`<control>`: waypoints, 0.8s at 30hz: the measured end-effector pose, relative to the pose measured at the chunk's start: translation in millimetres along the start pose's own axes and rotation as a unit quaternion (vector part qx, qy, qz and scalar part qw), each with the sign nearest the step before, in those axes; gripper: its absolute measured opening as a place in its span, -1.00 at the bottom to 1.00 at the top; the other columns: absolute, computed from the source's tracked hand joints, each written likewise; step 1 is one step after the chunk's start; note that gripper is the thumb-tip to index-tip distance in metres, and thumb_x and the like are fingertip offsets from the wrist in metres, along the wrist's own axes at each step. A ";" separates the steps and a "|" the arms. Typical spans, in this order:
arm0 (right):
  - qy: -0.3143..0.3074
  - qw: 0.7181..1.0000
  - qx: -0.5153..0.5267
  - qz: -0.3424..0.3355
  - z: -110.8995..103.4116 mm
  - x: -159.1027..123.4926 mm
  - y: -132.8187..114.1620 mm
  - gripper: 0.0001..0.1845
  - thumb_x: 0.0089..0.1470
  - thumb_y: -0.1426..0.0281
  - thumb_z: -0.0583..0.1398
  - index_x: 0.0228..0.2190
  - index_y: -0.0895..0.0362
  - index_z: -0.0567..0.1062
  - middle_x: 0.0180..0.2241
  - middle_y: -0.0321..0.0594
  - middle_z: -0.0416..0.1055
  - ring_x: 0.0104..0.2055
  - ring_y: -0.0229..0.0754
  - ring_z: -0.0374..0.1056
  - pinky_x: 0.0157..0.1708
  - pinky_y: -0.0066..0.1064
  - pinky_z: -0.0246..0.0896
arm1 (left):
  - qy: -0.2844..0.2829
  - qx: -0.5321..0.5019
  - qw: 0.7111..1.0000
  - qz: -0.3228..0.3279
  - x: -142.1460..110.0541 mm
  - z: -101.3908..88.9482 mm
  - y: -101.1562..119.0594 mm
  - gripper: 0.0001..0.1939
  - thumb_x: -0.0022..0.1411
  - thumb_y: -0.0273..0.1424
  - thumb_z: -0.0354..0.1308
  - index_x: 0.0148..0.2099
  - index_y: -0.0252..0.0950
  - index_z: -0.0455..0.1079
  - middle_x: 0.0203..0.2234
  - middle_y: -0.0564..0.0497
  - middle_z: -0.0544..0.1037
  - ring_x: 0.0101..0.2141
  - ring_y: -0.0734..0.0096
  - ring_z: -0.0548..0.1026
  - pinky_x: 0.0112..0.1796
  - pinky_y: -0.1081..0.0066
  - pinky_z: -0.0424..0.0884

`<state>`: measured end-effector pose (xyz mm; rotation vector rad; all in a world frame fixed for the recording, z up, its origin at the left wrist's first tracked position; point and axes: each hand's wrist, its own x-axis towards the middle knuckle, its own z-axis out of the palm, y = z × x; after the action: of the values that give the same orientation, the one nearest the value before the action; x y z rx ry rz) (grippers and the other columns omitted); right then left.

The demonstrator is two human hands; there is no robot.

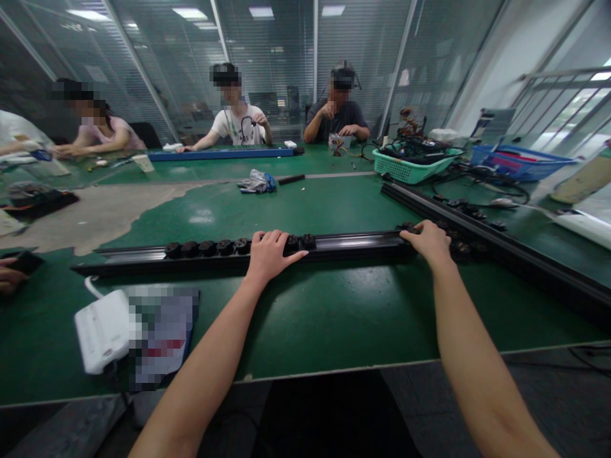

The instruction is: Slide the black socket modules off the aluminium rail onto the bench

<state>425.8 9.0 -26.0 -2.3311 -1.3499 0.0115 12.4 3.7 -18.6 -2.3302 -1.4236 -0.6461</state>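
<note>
Head: left hand (272, 256), perhaps seven-plus modules (206, 248)

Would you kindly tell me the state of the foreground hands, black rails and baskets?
Near black rail: lying crosswise, partly lined with round black modules.
Left hand: resting on some of those modules.
Right hand: at that rail's right part, exact grip unclear.
Angled black rail: lying slantwise, right side.
Green basket: upright, piled above its rim.
Blue basket: upright, with contents.

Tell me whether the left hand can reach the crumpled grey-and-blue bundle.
Probably yes, with a forward stretch: the left hand is on the black rail, the bundle lies beyond it, and only green tabletop shows between rail and bundle.
</note>
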 end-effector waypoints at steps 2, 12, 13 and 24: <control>0.013 1.000 -0.001 0.005 1.1 2.2 3.9 -0.54 -0.03 0.07 0.22 -0.19 0.14 0.49 -0.17 0.08 0.51 -0.05 0.17 0.41 -0.02 -0.03 0.17 | 0.002 -0.004 1.000 -0.002 -0.2 0.4 0.1 -0.38 0.25 0.20 0.02 -0.04 -0.22 0.49 -0.14 -0.18 0.58 -0.12 0.02 0.49 0.02 0.06 0.19; 0.041 0.997 -0.002 0.063 2.1 9.2 16.3 -0.55 0.01 0.10 0.24 -0.16 0.15 0.52 -0.11 0.15 0.48 0.01 0.24 0.35 0.00 0.05 0.15 | -0.002 -0.004 1.000 0.001 0.0 -0.3 0.0 -0.35 0.26 0.20 0.01 -0.03 -0.26 0.49 -0.14 -0.21 0.57 -0.12 0.00 0.49 0.02 0.05 0.20; 0.044 0.997 -0.007 0.066 2.4 9.5 18.0 -0.54 0.02 0.11 0.24 -0.14 0.16 0.51 -0.09 0.17 0.48 0.03 0.26 0.35 0.00 0.06 0.15 | -0.002 -0.004 1.000 0.001 0.0 -0.3 0.1 -0.34 0.26 0.20 0.01 -0.03 -0.28 0.49 -0.14 -0.21 0.57 -0.12 0.00 0.49 0.02 0.05 0.20; 0.039 0.992 -0.017 0.121 14.4 19.7 43.8 -0.58 0.05 0.17 0.28 -0.10 0.15 0.53 -0.03 0.22 0.45 0.08 0.28 0.31 0.03 0.12 0.08 | 0.003 -0.004 1.000 -0.001 0.1 1.4 -1.0 -0.37 0.26 0.21 0.00 -0.05 -0.22 0.49 -0.14 -0.18 0.58 -0.13 0.03 0.50 0.03 0.05 0.19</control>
<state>469.0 12.0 -51.4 -2.4826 -1.0320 -0.0274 11.9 4.9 -19.7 -2.3322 -1.4229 -0.6598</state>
